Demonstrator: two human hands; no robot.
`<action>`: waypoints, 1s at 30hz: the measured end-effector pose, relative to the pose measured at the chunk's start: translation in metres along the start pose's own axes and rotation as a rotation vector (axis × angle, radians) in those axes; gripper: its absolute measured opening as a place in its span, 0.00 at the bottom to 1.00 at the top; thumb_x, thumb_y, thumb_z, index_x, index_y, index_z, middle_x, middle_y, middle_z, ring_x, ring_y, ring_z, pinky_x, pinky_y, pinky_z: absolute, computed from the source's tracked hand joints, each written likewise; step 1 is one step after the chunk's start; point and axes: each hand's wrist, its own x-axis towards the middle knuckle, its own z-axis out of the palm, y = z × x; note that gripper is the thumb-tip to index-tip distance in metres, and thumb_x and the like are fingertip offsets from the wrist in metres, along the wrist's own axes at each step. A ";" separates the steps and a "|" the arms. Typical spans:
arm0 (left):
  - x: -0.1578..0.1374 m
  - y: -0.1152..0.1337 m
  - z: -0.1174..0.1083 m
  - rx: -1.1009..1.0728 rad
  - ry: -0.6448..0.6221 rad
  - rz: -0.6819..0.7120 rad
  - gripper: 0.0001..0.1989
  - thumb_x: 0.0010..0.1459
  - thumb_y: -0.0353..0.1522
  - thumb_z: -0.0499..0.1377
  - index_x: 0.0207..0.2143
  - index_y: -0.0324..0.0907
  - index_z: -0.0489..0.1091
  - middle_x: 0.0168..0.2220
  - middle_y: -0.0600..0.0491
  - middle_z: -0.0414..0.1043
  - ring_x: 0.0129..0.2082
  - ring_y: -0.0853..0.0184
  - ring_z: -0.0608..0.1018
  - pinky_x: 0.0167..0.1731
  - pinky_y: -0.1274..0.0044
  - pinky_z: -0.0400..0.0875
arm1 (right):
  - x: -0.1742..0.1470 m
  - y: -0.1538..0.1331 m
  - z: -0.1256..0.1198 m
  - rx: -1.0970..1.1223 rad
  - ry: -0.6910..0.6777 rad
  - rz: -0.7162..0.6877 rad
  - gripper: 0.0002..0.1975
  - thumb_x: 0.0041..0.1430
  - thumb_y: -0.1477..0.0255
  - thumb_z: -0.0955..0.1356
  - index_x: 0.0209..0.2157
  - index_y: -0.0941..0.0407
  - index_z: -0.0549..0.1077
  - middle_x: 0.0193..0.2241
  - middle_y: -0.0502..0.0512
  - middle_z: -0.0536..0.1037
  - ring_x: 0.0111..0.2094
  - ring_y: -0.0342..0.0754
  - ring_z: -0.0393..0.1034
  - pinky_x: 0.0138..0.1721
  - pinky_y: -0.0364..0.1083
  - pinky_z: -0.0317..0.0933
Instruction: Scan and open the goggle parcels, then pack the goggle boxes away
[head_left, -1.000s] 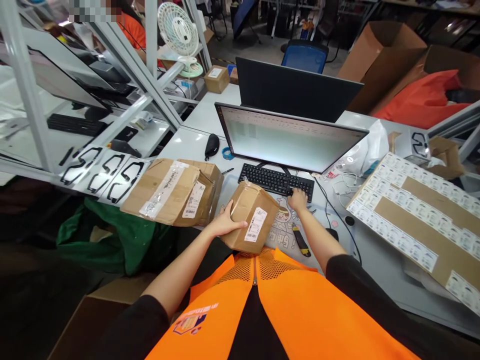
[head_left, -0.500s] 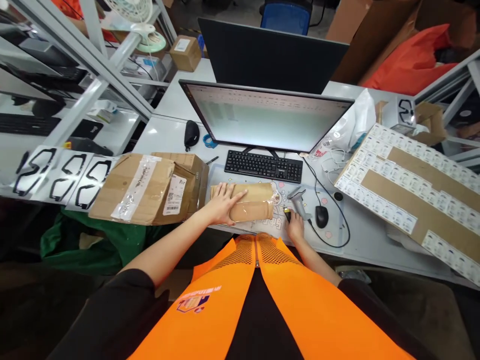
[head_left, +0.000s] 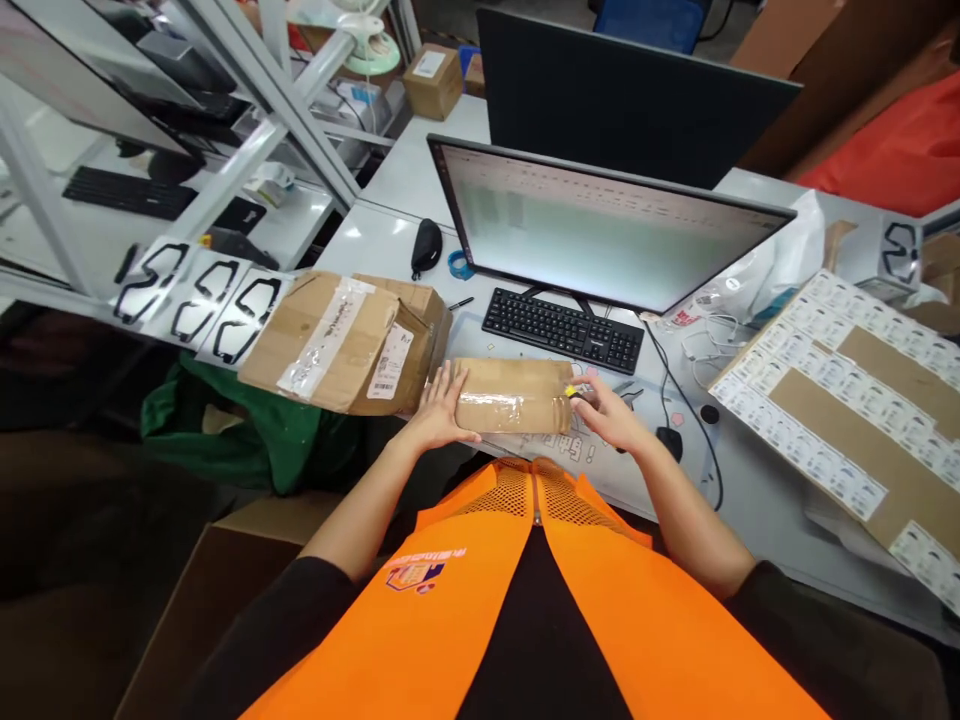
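Observation:
A small flat cardboard box (head_left: 510, 385) with clear tape across it lies on the printed desk mat in front of me. My left hand (head_left: 439, 408) rests against its left end, fingers stretched out and thumb along the near edge. At the right end, my right hand (head_left: 609, 412) is closed around a small yellow-and-black box cutter (head_left: 571, 392). The tip of the cutter is at the box's right edge; whether the blade is in the tape is too small to tell. Most of the cutter's handle is hidden by my fingers.
Left of the box stands a larger taped carton (head_left: 322, 340). Behind are a keyboard (head_left: 562, 330) and a monitor (head_left: 600, 225). A barcode scanner (head_left: 628, 392), partly hidden, and a mouse (head_left: 670, 442) lie to the right, near a sticker-covered cardboard sheet (head_left: 855, 400).
My right hand has brought the box cutter up from the mat beside the scanner to the box's right end. My left hand has slid off the box's top to its left end.

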 end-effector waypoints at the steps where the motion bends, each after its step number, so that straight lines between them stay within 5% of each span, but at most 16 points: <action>1: -0.003 -0.006 0.005 -0.104 0.010 -0.005 0.80 0.40 0.50 0.81 0.83 0.45 0.36 0.82 0.36 0.23 0.82 0.42 0.37 0.78 0.52 0.40 | 0.007 -0.018 0.002 -0.063 -0.078 -0.057 0.23 0.71 0.58 0.65 0.61 0.55 0.70 0.30 0.48 0.76 0.31 0.48 0.69 0.37 0.45 0.64; 6: -0.008 -0.022 0.033 -0.672 0.072 -0.039 0.86 0.43 0.59 0.77 0.81 0.42 0.19 0.79 0.32 0.47 0.77 0.45 0.61 0.75 0.57 0.57 | 0.061 -0.090 0.050 -0.333 -0.355 -0.189 0.15 0.74 0.62 0.69 0.52 0.57 0.74 0.44 0.59 0.82 0.40 0.49 0.74 0.42 0.44 0.64; 11: -0.006 -0.028 0.047 -0.810 0.109 -0.053 0.80 0.45 0.63 0.73 0.82 0.39 0.29 0.77 0.32 0.54 0.74 0.43 0.67 0.72 0.56 0.64 | 0.098 -0.117 0.100 -0.547 -0.460 -0.186 0.12 0.75 0.65 0.69 0.51 0.59 0.76 0.44 0.60 0.84 0.38 0.49 0.75 0.39 0.44 0.62; 16: -0.006 -0.034 0.049 -0.866 0.110 -0.021 0.74 0.46 0.59 0.74 0.80 0.35 0.39 0.74 0.32 0.60 0.72 0.43 0.68 0.73 0.57 0.63 | 0.099 -0.123 0.113 -0.605 -0.433 -0.172 0.08 0.76 0.70 0.68 0.50 0.60 0.74 0.47 0.62 0.84 0.43 0.50 0.76 0.43 0.43 0.63; 24: -0.006 -0.039 0.052 -0.809 0.088 -0.056 0.73 0.48 0.56 0.74 0.81 0.38 0.36 0.75 0.35 0.59 0.73 0.45 0.68 0.72 0.59 0.64 | 0.065 -0.101 0.082 -0.717 -0.356 0.038 0.12 0.77 0.68 0.63 0.53 0.59 0.71 0.46 0.68 0.84 0.43 0.57 0.79 0.40 0.47 0.62; 27: -0.009 -0.041 0.050 -0.755 0.062 -0.062 0.73 0.51 0.53 0.74 0.82 0.38 0.30 0.77 0.34 0.55 0.75 0.46 0.65 0.74 0.58 0.60 | 0.031 -0.065 0.043 -0.793 -0.260 0.191 0.14 0.77 0.65 0.63 0.57 0.57 0.70 0.45 0.68 0.84 0.43 0.61 0.79 0.40 0.49 0.62; 30: -0.012 -0.034 0.038 -0.593 0.110 -0.067 0.73 0.52 0.49 0.75 0.82 0.40 0.28 0.81 0.34 0.39 0.80 0.46 0.52 0.78 0.57 0.49 | -0.011 -0.012 0.001 -0.852 -0.112 0.400 0.17 0.76 0.61 0.63 0.57 0.57 0.70 0.40 0.68 0.83 0.41 0.64 0.80 0.42 0.52 0.64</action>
